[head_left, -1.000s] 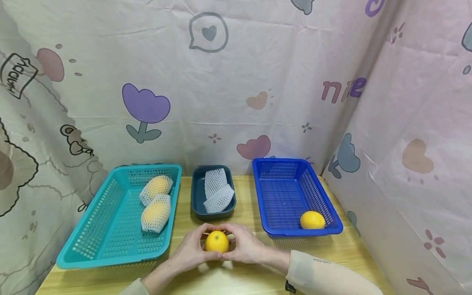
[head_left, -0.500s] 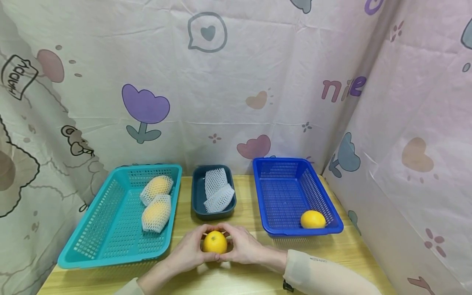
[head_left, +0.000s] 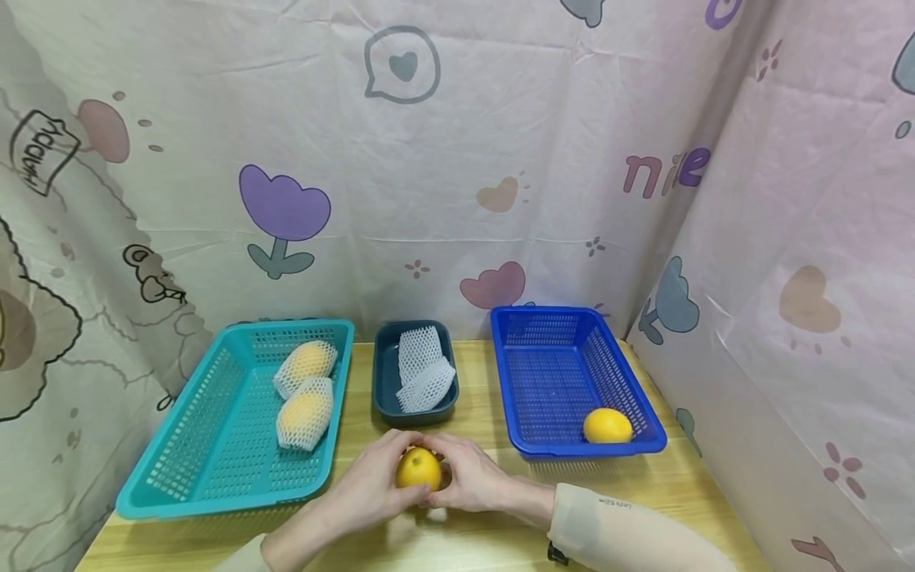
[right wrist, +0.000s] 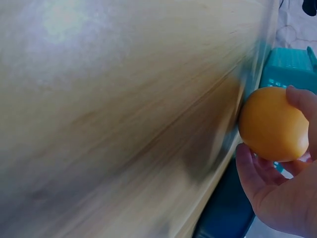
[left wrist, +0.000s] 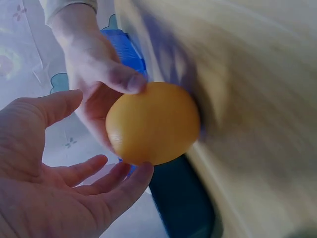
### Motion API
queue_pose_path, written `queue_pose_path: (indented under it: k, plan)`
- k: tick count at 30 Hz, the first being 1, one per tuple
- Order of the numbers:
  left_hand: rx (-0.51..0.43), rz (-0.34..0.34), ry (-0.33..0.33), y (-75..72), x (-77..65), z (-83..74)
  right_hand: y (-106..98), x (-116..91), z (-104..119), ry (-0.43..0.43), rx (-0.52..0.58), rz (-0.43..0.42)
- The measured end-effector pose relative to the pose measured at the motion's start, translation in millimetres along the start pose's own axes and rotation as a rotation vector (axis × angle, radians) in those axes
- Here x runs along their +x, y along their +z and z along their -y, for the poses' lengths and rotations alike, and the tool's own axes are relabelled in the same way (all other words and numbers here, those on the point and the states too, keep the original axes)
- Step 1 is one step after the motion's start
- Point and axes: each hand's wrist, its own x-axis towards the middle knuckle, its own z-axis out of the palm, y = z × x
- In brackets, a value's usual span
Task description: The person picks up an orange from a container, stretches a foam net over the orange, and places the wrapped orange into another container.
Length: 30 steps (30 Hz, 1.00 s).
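A smooth yellow-orange orange (head_left: 418, 470) is at the front middle of the table, between both hands. My right hand (head_left: 472, 478) holds it, its thumb (right wrist: 299, 101) on one side and curved fingers on the other, as the right wrist view shows. Around the other side is my left hand (head_left: 372, 485). In the left wrist view its thumb (left wrist: 62, 106) stands apart from the orange, and a fingertip (left wrist: 143, 171) meets or overlaps the fruit's edge. Whether that fingertip presses on it I cannot tell. The far side of the orange is hidden by fingers in the head view.
A teal basket (head_left: 229, 500) on the left holds two fruits (head_left: 305, 413) in white foam nets. Behind the hands, a dark tray (head_left: 379, 381) contains loose white foam nets (head_left: 427, 385). At right stands a blue basket (head_left: 550, 381) with another yellow-orange fruit (head_left: 608, 427).
My left hand has shifted slightly, its fingers now covering more of the orange's upper left. The spot on the orange has turned a little leftward. The right hand stays nearly in place.
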Motion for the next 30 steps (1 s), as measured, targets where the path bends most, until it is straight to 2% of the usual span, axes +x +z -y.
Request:
queue_pose_path:
  k: [5, 10, 17, 27, 30]
  plan:
    - [0.004, -0.015, 0.077, -7.1, 6.8, -4.6, 0.3, 0.1, -0.6, -0.016, -0.048, -0.006]
    - [0.048, -0.027, 0.105, -18.2, 11.6, -10.1, 0.1, 0.2, -1.1, -0.010, -0.041, 0.005]
    - [0.103, -0.038, 0.070, -35.2, 19.5, -14.1, -0.2, -1.2, -1.1, -0.024, -0.017, 0.004]
    - [0.086, -0.033, 0.013, -56.4, 39.5, -3.5, -0.1, -2.5, -0.9, -0.002, -0.023, 0.018]
    - [0.095, -0.026, 0.014, -61.0, 45.7, -1.0, 0.4, -2.5, -1.0, 0.002, -0.022, 0.019]
